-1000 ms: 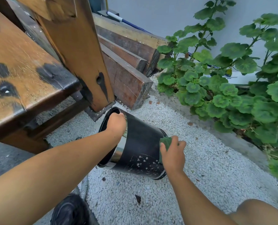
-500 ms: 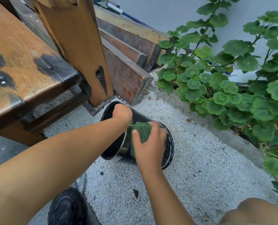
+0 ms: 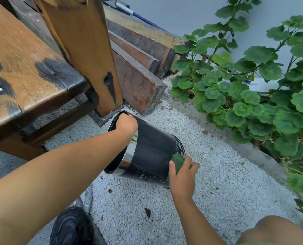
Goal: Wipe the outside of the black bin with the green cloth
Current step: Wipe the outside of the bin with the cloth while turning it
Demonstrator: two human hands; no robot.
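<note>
left hand (image 3: 127, 125) gripping black bin (image 3: 152, 152) rim, right hand (image 3: 182, 177) clutching green cloth (image 3: 178, 160), mostly hidden beneath it

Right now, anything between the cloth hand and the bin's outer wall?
Nothing visible. The right hand holds the green cloth against the black bin near its base; the left hand grips the rim, away from the cloth.

We count one black bin (image 3: 152, 152), one green cloth (image 3: 178, 160), one left hand (image 3: 127, 125), one right hand (image 3: 182, 175), and one black shoe (image 3: 71, 227) at lower left.
</note>
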